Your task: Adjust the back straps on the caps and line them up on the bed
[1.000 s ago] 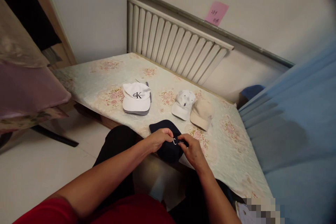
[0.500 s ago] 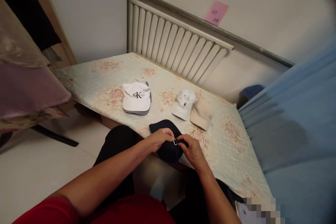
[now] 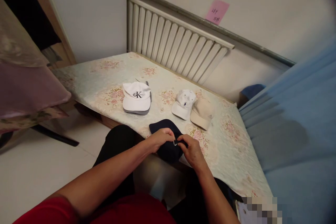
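A dark navy cap [image 3: 168, 152] rests at the near edge of the table, its brim pointing away to the left. My left hand [image 3: 161, 139] pinches the cap's strap near a small metal buckle [image 3: 175, 142]. From the other side, my right hand [image 3: 193, 149] pinches the strap's end between thumb and fingers. Both hands are close together, with the buckle between them. Beyond them lie a white cap with a small dark emblem [image 3: 182, 106] and a beige cap [image 3: 202, 114], side by side and touching. Farther left sits a white cap with black letters [image 3: 136, 98], stacked over a grey one.
A floral cloth covers the table [image 3: 225, 154]. A white radiator [image 3: 170, 38] stands along its back edge. The blue curtain [image 3: 294, 119] hangs at the right. Cloth-draped furniture [image 3: 28, 91] stands at the left, and my knees are under the table's near edge.
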`<state>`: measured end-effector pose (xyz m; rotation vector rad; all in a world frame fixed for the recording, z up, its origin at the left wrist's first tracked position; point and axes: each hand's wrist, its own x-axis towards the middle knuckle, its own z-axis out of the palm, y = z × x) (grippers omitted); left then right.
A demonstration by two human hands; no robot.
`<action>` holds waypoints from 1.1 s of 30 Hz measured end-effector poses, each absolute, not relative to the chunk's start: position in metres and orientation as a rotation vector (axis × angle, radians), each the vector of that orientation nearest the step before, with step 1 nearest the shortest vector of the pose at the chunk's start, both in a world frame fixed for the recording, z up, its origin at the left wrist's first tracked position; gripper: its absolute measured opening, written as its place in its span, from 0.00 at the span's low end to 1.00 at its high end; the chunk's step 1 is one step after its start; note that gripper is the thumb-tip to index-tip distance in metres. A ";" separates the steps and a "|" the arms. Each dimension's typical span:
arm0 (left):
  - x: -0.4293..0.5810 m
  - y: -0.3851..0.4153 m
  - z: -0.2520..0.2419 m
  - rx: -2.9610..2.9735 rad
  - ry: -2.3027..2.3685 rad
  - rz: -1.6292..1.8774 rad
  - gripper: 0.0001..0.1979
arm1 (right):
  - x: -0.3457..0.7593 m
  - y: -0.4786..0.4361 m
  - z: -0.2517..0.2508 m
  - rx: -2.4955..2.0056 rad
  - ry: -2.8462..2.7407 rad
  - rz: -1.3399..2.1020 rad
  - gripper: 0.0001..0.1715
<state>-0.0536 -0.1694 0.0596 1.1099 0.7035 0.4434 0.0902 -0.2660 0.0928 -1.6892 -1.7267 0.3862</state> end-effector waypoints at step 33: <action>-0.064 -0.164 0.063 1.115 0.615 0.393 0.09 | 0.085 -0.271 0.113 -1.747 -1.141 0.358 0.06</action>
